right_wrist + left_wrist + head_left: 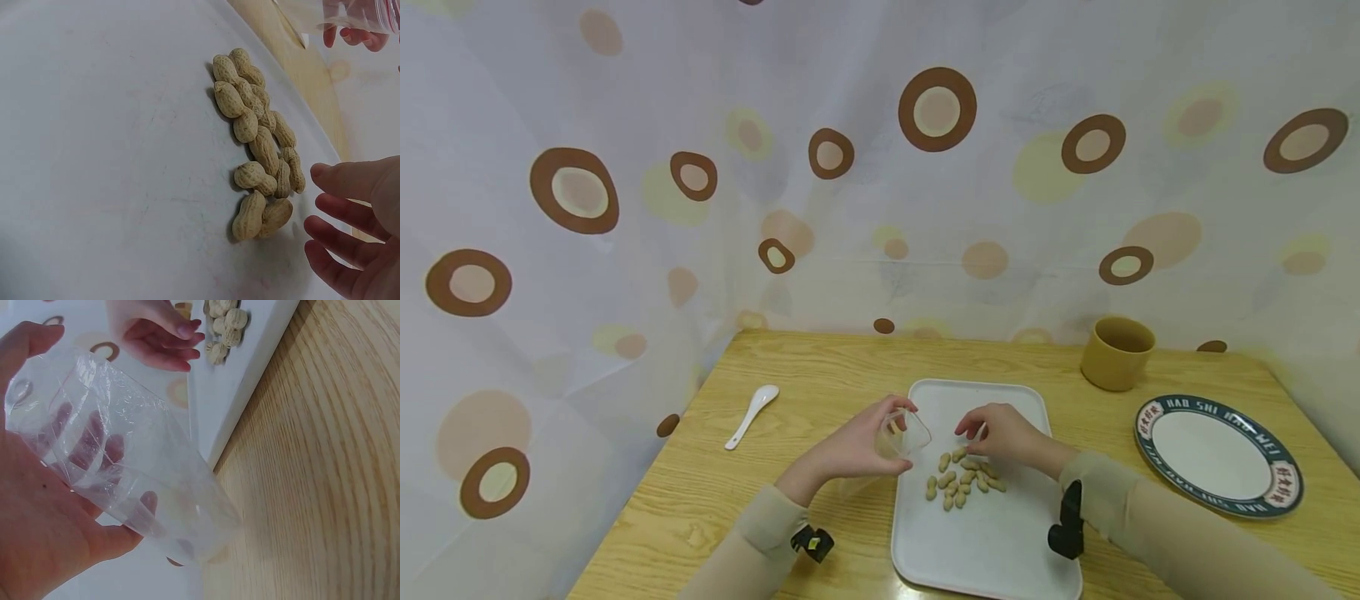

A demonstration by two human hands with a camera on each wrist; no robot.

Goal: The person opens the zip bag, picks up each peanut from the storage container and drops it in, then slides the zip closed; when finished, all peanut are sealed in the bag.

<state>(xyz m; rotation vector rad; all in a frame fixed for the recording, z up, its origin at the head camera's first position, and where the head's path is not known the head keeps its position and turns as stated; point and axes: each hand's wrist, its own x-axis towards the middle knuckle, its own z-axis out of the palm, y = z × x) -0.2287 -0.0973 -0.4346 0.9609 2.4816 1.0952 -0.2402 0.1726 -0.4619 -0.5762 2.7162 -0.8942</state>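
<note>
My left hand (857, 442) grips a clear plastic bag (181, 481), its thumb and fingers curled round the upper part. The bag's mouth is spread and turned toward the tray, and its lower end hangs down beside the tray's left side. No contents show through the film. Over the white tray (992, 550), my right hand (1011, 433) hovers with loosely bent fingers and nothing between them. Close by its fingertips lies a loose cluster of several unshelled peanuts (262, 150) on the tray. In the right wrist view, the thumb and fingers (340, 240) stand apart from the peanuts.
A white spoon (751, 414) lies on the wooden table (820, 367) at the left. At the back right stands a mustard-yellow cup (1112, 358). A plate with a dark patterned rim (1157, 467) sits right of the tray. A spotted curtain (850, 200) hangs behind the table.
</note>
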